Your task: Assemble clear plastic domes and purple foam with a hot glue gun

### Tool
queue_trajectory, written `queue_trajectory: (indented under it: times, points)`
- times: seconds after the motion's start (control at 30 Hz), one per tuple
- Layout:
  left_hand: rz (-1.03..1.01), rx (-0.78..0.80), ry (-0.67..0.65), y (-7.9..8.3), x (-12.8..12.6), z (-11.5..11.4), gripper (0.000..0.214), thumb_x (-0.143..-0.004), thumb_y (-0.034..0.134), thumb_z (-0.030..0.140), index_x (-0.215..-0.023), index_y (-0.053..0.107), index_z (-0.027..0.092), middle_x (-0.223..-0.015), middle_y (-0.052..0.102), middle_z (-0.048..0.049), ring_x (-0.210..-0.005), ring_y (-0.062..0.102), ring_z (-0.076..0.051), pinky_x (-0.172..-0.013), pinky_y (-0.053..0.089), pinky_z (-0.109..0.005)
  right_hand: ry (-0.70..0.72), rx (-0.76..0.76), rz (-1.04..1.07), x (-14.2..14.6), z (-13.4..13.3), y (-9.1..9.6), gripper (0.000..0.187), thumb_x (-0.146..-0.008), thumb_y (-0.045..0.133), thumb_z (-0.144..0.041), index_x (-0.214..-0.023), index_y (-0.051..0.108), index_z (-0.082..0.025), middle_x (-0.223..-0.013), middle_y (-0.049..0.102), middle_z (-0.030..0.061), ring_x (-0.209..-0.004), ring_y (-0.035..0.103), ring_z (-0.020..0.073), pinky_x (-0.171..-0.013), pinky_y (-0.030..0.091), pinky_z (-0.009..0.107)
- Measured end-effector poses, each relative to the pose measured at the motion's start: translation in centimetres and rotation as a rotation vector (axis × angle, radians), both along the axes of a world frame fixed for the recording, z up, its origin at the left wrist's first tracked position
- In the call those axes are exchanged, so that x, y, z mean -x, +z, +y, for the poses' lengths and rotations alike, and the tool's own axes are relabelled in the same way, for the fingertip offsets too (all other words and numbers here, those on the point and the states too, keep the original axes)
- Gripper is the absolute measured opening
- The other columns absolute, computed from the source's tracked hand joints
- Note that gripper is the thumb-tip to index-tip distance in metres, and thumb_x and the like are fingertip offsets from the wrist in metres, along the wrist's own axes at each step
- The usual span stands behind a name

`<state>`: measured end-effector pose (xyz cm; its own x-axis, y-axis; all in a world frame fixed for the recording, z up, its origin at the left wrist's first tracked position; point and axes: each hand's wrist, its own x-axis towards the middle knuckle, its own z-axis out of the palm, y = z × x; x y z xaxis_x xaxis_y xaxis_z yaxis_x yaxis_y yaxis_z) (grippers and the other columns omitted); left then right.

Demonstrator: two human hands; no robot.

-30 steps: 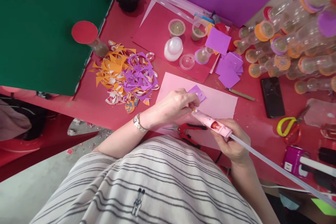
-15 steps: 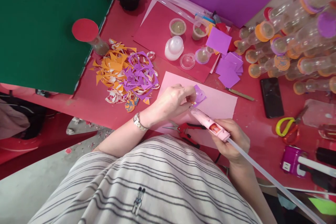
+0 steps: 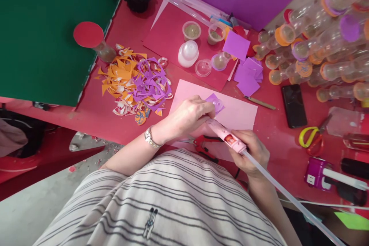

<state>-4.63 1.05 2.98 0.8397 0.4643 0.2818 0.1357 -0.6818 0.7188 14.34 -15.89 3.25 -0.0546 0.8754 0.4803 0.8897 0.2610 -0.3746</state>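
My right hand (image 3: pixel 253 153) grips a pink hot glue gun (image 3: pixel 226 135), its nozzle pointing up and left. A long translucent glue stick (image 3: pixel 276 180) runs out of the gun's rear. My left hand (image 3: pixel 190 113) is closed at the nozzle end, fingers pinched together; whatever they hold is hidden behind the knuckles. Just beyond those fingertips lies a purple paper square (image 3: pixel 215 103) with something clear and shiny on it. Both rest over a pink sheet (image 3: pixel 239 117). Red-handled pruning shears (image 3: pixel 201 146) lie beneath the gun, partly covered.
Orange and purple paper scraps (image 3: pixel 138 80) are heaped at left. Plastic cups (image 3: pixel 191 30), a clear lid (image 3: pixel 203 68) and purple squares (image 3: pixel 249 75) sit farther back. Clear bottle shapes (image 3: pixel 325 46) crowd the right, near a phone (image 3: pixel 294 105) and scissors (image 3: pixel 313 136).
My left fingers have closed in over the nozzle tip, which showed before. The glue gun stays in my right hand. The whole view has shifted slightly.
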Motion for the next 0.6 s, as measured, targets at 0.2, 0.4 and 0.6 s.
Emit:
queue_trajectory:
  times: [0.2, 0.4, 0.6]
  points:
    - [0.019, 0.061, -0.008, 0.5, 0.1, 0.1, 0.018, -0.086, 0.057, 0.003, -0.087, 0.068, 0.017, -0.078, 0.072, -0.0022, -0.078, 0.063, -0.014, -0.072, 0.049, -0.024, 0.013, -0.004, -0.013, 0.2, 0.1, 0.1, 0.031, -0.088, 0.065, -0.017, -0.118, 0.060, -0.024, -0.088, 0.073, 0.0044, -0.072, 0.071, 0.0206, -0.063, 0.059, 0.032]
    - [0.041, 0.073, 0.034, 0.7, 0.1, -0.1, 0.021, -0.083, 0.056, 0.002, -0.085, 0.071, 0.017, -0.075, 0.072, -0.0008, -0.074, 0.064, -0.013, -0.070, 0.050, -0.021, -0.002, -0.013, -0.023, 0.1, 0.2, 0.0, 0.030, -0.088, 0.063, -0.018, -0.116, 0.060, -0.026, -0.086, 0.073, 0.0031, -0.072, 0.071, 0.0208, -0.064, 0.059, 0.033]
    - [-0.003, 0.093, 0.091, 1.1, -0.1, -0.9, 0.017, -0.084, 0.059, 0.004, -0.082, 0.070, 0.017, -0.072, 0.070, 0.0007, -0.068, 0.063, -0.011, -0.066, 0.048, -0.020, 0.018, -0.023, -0.008, 0.4, 0.5, -0.1, 0.027, -0.090, 0.064, -0.019, -0.116, 0.060, -0.024, -0.086, 0.071, 0.0047, -0.072, 0.070, 0.0201, -0.064, 0.059, 0.032]
